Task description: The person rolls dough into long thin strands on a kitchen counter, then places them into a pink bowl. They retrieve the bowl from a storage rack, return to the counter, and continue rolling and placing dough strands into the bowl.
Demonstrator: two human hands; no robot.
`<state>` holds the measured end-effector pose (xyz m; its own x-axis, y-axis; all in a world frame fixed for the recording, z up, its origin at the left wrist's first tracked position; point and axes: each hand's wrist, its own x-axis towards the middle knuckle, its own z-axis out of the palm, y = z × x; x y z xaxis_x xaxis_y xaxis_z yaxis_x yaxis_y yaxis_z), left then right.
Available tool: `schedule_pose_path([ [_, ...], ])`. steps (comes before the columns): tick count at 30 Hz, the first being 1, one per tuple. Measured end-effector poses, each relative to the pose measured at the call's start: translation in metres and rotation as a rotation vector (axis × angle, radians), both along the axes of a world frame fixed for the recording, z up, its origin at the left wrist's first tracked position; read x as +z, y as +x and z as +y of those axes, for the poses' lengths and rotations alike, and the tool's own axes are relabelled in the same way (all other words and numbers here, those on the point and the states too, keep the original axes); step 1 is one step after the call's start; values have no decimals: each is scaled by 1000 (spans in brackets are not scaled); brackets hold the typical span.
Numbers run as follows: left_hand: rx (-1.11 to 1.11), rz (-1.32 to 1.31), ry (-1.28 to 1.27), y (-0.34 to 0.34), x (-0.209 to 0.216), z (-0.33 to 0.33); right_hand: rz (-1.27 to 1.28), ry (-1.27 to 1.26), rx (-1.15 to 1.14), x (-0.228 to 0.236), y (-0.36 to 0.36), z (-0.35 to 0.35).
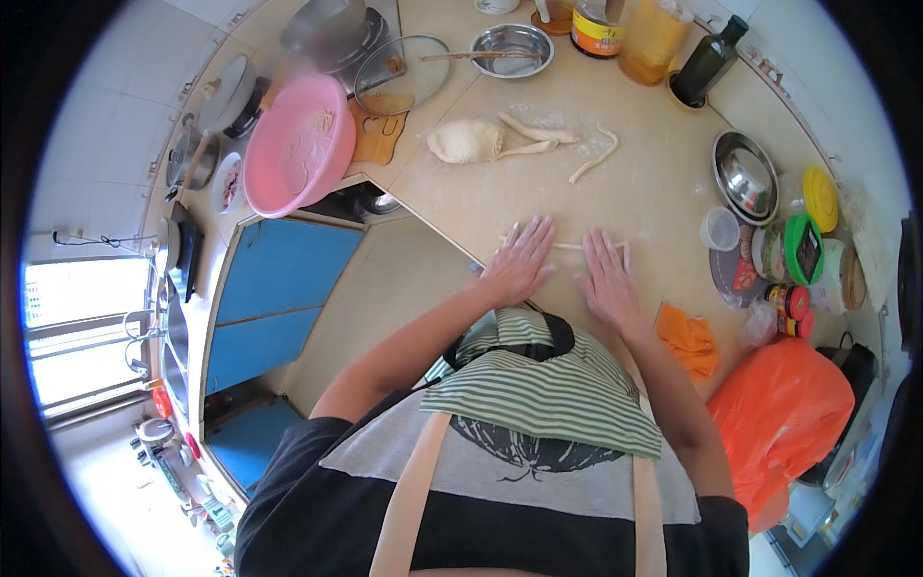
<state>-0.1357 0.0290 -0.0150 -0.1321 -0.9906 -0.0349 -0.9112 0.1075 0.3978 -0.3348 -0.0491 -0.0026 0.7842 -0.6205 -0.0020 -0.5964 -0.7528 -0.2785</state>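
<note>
Both palms lie flat on a thin dough rope [569, 247] at the counter's near edge. My left hand [522, 260] covers its left part, fingers stretched forward. Over the right part rests my right hand [606, 274], fingers extended and slightly apart. Only the middle of the rope and bits by the outer fingers show. Farther off sits a lump of dough [465, 141] with two long strips reaching right from it. A short curved dough strip [598, 154] lies to their right. Flour dusts the counter [461, 207] around them.
At left stands a pink basin [332, 163] with dough strands, beside a wooden board [378, 137] and a glass lid [433, 82]. A metal bowl [531, 38] with chopsticks, jars and a dark bottle [711, 62] line the back. Right: steel bowls [745, 178], orange cloth [687, 338], red bag [784, 413].
</note>
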Motion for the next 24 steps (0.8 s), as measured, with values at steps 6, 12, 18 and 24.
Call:
schedule_pose_path([
  [6, 69, -29, -59, 7, -3, -5, 6, 10, -60, 7, -4, -11],
  [12, 46, -26, 14, 15, -9, 0, 48, -33, -38, -6, -19, -13],
  [18, 147, 7, -228, 21, -10, -5, 17, -2, -118, -10, -29, -22],
  [24, 94, -91, 77, 27, -13, 7, 54, 20, -93, -12, -43, -22],
])
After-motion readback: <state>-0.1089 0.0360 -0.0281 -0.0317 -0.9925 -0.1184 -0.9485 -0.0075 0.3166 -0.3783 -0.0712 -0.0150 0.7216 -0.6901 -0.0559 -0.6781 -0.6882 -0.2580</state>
